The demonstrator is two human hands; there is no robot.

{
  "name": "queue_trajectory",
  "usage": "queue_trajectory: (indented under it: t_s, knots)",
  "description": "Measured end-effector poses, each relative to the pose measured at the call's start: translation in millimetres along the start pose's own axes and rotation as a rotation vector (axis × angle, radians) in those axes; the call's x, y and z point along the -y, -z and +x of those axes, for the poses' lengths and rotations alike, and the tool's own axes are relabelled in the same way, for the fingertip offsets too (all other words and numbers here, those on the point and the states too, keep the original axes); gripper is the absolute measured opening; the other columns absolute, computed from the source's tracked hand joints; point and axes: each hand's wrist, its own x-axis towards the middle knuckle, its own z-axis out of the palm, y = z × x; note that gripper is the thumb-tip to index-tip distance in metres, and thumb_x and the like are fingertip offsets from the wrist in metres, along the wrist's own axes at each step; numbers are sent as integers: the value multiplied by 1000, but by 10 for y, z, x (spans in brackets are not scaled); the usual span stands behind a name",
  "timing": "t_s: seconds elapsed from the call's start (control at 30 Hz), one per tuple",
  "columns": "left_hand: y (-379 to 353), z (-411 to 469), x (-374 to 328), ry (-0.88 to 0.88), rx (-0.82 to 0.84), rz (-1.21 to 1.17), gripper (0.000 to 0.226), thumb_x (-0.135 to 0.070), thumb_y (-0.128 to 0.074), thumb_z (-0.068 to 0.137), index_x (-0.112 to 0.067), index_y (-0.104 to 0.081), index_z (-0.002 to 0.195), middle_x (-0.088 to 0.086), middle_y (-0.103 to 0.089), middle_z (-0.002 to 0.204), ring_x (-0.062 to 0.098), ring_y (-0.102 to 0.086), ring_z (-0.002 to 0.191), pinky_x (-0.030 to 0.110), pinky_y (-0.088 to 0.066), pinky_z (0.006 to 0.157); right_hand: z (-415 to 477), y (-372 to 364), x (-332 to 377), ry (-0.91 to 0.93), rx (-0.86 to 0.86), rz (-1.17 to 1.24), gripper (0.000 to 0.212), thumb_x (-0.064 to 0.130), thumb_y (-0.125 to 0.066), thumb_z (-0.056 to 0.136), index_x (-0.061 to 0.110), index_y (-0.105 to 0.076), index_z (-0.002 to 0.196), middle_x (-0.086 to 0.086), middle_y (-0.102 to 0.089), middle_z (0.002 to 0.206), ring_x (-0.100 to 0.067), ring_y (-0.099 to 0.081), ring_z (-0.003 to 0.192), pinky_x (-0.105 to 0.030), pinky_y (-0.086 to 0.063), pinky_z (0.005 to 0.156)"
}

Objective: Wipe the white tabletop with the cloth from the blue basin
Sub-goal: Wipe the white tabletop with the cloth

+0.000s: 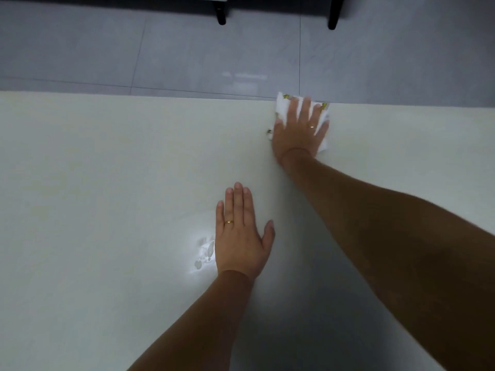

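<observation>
1. Head view, right side: the right hand (300,129) lies flat on the cloth (281,105), fingers straight and slightly spread, palm down. It presses the cloth to the surface and is not curled round it. A gold ring (312,126) sits on one finger.
2. Head view, the cloth: it is white with yellow-green print along its edges and lies on the white tabletop (107,170), right at the far edge. Most of it is hidden under the hand; parts show past the fingertips, beside the thumb and along the hand's right side. A small dark-printed bit (268,132) shows just left of the thumb, too small to tell more.
3. Head view, left side: the left hand (241,236) rests flat on the tabletop, nearer the camera and well apart from the cloth. Its fingers are straight and together, thumb out to the side, holding nothing. It too wears a gold band (229,222).
4. Head view, tabletop: just left of the left hand a bright glare falls on a few wet marks (205,250). Both forearms are bare and cast a shadow over the near right part.
5. Head view, beyond the table: a grey tiled floor (187,49) and two black furniture legs (221,12) (334,12) at the top.
</observation>
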Motion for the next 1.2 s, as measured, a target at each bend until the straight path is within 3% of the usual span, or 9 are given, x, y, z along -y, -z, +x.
queue_trajectory:
  t_s: [0.13, 0.23, 0.4, 0.53, 0.67, 0.77, 0.9, 1.03, 1.2]
  knots:
    - [-2, 6, 0, 15, 2, 40, 75, -56, -21, 95, -10, -6, 152, 9, -2, 160, 23, 7, 147, 38, 5, 120, -148, -53, 371, 344, 69, -27, 57, 41, -21, 99, 25, -6, 151, -1, 1, 160, -26, 4, 147, -51, 5, 116]
    - [9, 13, -1, 9, 0, 37, 75, -54, -24, 94, -8, -8, 152, 10, -5, 160, 23, 4, 148, 38, 4, 120, -23, 43, -31, 554, 74, -101, 55, 38, -26, 99, 25, -11, 151, 0, -5, 160, -23, -2, 147, -48, -1, 117]
    - [27, 10, -16, 2, -2, 13, 76, -51, -24, 92, -6, -10, 151, 11, -6, 160, 24, 2, 148, 40, -2, 120, 285, 245, -1165, 206, 40, -76, 55, 37, -24, 100, 25, -6, 151, 0, 0, 160, -23, 3, 147, -48, 0, 118]
    - [11, 6, -13, 7, 10, 34, 76, -51, -21, 92, -5, -8, 151, 12, -3, 160, 25, 3, 148, 42, -4, 120, 253, 223, -1050, -135, 42, 31, 56, 40, -20, 100, 26, -1, 151, 0, 5, 160, -26, 6, 147, -51, 2, 117]
    - [8, 2, -36, 11, 10, 56, 75, -51, -20, 92, -5, -8, 151, 13, -5, 159, 26, 2, 148, 43, -5, 120, -217, 38, -538, 198, 30, -61, 57, 39, -26, 99, 24, -6, 151, -3, 0, 160, -27, 1, 147, -51, 2, 115]
    - [32, -18, -51, 44, -6, 71, 75, -52, -19, 92, -6, -9, 151, 13, -7, 159, 27, 1, 148, 42, 1, 120, -305, 93, -895, 459, 60, -125, 57, 37, -30, 99, 24, -11, 151, -2, -4, 160, -25, -4, 147, -48, -2, 116]
    - [63, -168, -287, 70, -60, -19, 72, -45, -33, 91, -4, -21, 149, 16, -19, 157, 29, -11, 147, 41, 2, 119, -274, 182, -1571, 160, 32, -74, 55, 35, -26, 100, 25, -7, 151, -1, -1, 160, -23, -1, 147, -48, -2, 117]
    - [-89, -575, -603, -83, -20, -137, 70, -44, -39, 91, -6, -27, 148, 12, -23, 157, 26, -15, 147, 41, -7, 120, -377, 138, -1361, -92, 28, 4, 56, 37, -22, 100, 26, -1, 151, -1, 3, 160, -24, 3, 147, -49, 1, 117]
    - [-231, -754, -658, -110, 25, -90, 71, -46, -37, 91, -6, -27, 148, 12, -23, 157, 27, -16, 147, 44, -11, 119, -854, -21, -1048, 152, 26, -53, 61, 39, -31, 97, 24, -8, 151, -4, -3, 160, -28, -2, 147, -50, 1, 116]
